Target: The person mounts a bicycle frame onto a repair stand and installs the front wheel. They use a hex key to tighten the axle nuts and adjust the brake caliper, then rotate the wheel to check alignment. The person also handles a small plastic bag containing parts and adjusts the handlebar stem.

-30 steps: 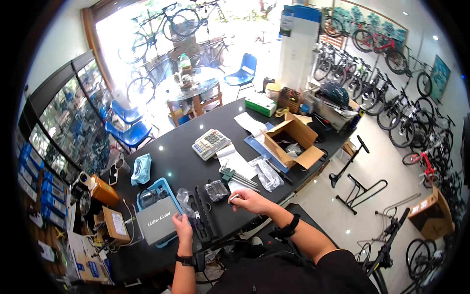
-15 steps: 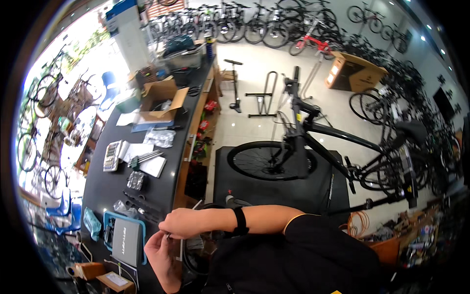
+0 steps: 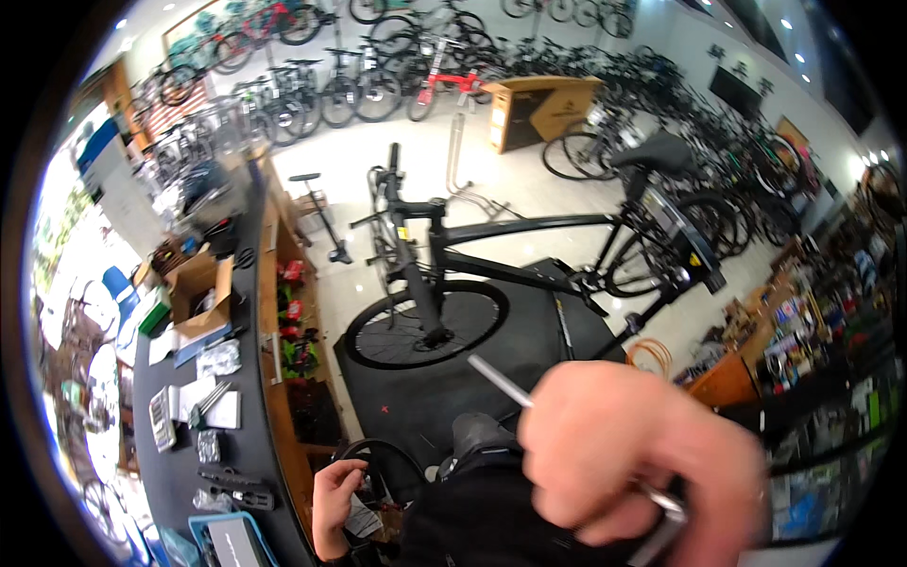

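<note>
We see the right hand [image 3: 605,454] large and blurred at lower right, its fingers clenched around a metal rod [image 3: 499,381] whose straight end juts out toward the upper left, over the black platform [image 3: 406,402]. Beneath the same fist we make out a bent silver piece [image 3: 667,507], though we cannot tell whether it belongs to the rod. We find the left hand [image 3: 338,493] well apart at lower left, beside the counter [image 3: 165,487] and near a dark tyre [image 3: 397,448]; its fingers are curled toward the thumb, and we cannot tell whether they grasp anything. Beyond the hands we see a black bicycle [image 3: 529,228], its front wheel over the platform. On the counter we note a blue tray [image 3: 219,516], a calculator [image 3: 162,419] and an open cardboard box [image 3: 201,323].
</note>
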### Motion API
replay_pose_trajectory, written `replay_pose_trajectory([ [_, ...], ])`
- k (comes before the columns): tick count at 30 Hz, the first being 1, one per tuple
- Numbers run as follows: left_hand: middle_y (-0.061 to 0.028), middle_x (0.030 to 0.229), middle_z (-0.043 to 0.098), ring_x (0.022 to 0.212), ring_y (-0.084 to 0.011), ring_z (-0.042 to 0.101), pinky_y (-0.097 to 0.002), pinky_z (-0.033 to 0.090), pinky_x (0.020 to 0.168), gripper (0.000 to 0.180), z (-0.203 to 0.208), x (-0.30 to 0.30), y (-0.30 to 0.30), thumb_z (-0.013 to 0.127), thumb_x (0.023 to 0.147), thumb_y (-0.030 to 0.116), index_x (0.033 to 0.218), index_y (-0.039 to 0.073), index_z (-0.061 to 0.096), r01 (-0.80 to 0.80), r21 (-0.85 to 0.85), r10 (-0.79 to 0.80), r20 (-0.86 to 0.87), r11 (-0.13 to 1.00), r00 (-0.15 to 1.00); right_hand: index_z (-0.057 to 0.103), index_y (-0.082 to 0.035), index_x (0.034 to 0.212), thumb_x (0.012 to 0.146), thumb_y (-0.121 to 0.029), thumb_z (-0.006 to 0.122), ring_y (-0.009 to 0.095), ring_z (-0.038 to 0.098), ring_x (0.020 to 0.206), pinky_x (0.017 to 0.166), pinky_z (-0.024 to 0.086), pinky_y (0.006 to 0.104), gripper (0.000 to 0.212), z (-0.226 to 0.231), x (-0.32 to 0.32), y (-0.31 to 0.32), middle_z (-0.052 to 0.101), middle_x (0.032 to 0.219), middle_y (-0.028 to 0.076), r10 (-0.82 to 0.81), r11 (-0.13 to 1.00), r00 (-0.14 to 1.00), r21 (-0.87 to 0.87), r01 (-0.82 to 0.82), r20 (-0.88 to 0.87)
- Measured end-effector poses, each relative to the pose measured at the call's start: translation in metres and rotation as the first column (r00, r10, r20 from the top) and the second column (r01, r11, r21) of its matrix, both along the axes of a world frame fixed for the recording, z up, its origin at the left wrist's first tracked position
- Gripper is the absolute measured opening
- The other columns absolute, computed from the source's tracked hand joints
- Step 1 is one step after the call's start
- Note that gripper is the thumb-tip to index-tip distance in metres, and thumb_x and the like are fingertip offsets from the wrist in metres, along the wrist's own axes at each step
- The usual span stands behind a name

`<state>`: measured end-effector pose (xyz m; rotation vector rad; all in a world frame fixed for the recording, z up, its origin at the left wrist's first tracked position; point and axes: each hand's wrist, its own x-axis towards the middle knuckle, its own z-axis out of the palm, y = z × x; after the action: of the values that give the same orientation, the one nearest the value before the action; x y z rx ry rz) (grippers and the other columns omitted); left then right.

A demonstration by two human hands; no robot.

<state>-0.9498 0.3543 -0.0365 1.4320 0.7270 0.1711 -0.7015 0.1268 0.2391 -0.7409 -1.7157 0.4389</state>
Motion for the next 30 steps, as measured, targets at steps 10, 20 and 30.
replay_pose_trajectory([
  [10,-0.0101,0.082,0.071,0.077,-0.0167,0.070,-0.0304,0.053,0.069,0.015,-0.039,0.055,-0.032,0.056,0.090,0.002,0.097,-0.001,0.069,0.782,0.060,-0.647,-0.525,0.620,0.553,0.056,-0.021,0.081,0.090,-0.024,0.052,0.015,0.037,0.042,0.037,0.025,0.0284,0.010,0.028,0.021,-0.123,0.053,0.063,0.009,-0.197,0.980,0.978,0.013,0.199,-0.065],
  [20,-0.0167,0.083,0.070,0.080,-0.0293,0.070,-0.0376,0.054,0.070,0.018,-0.091,0.025,-0.077,0.059,0.086,0.004,0.103,0.001,0.066,0.903,-0.036,-0.565,-0.790,0.428,0.237,0.054,-0.021,0.092,0.087,-0.022,0.059,0.015,0.039,0.043,0.036,0.024,0.0276,0.007,-0.021,0.085,-0.165,0.057,0.067,0.014,-0.131,0.958,0.987,0.245,0.149,-0.089],
  [30,-0.0187,0.086,0.070,0.081,-0.0330,0.068,-0.0403,0.054,0.072,0.022,0.067,0.002,-0.079,0.062,0.085,0.006,0.106,0.001,0.064,0.969,-0.174,-0.625,-0.780,0.172,-0.029,0.063,0.003,0.102,0.084,-0.003,0.067,0.024,0.063,0.056,0.049,0.046,0.0331,0.019,-0.096,0.106,-0.158,0.064,0.073,0.010,-0.418,0.877,0.908,-0.268,0.398,-0.018],
])
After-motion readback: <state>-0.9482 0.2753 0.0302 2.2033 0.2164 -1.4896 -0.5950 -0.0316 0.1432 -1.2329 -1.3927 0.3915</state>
